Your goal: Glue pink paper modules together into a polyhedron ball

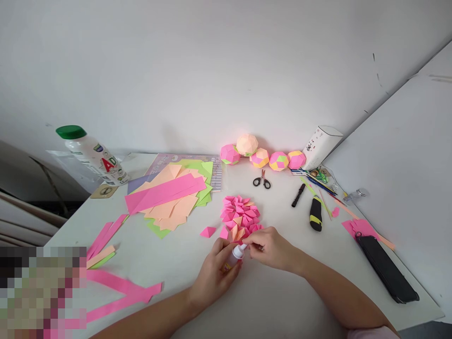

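Here, bottle (230, 261) lies inside left grip (213, 274), fingers wrapped around it; right grip (271, 247) at nozzle (239, 251), fingers curled, cannot tell whether pinching anything.

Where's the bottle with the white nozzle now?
In the head view, the bottle is in the left hand, just right of centre, below the pink-and-peach paper heap, with the right hand at its nozzle.
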The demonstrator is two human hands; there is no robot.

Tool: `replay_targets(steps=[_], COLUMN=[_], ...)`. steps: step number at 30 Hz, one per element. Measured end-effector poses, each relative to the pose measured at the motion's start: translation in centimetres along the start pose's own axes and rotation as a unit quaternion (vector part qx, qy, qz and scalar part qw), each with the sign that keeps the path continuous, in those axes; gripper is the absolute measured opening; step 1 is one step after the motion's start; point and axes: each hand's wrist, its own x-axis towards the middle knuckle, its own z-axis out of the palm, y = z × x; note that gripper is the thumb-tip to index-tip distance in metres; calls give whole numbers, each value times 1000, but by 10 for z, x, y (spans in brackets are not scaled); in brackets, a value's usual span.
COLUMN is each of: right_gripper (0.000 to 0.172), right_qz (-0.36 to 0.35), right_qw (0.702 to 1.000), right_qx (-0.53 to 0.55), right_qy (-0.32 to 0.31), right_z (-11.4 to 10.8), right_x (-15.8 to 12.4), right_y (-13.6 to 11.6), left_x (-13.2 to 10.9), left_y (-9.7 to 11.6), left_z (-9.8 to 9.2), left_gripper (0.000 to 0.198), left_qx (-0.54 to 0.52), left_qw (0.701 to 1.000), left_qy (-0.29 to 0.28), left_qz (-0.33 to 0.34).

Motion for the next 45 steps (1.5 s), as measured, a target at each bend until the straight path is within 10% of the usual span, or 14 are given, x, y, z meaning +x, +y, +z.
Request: replay_targets(steps=[28, 45], right_gripper=[21, 27], right_qz=[-29, 0], right_qw=[999, 997], right_qx=[-31, 58], right_qy=[7, -44], right_z=[2, -5], right_x=[1, 3], right_y=[4, 1], left_x=[1, 4], left_y=[3, 6], left_z=[-3, -9], left_gripper=[32, 22], left_qx=[-33, -143], left_qw=[999, 986], left_qy=[22, -83], left_qz=[8, 3])
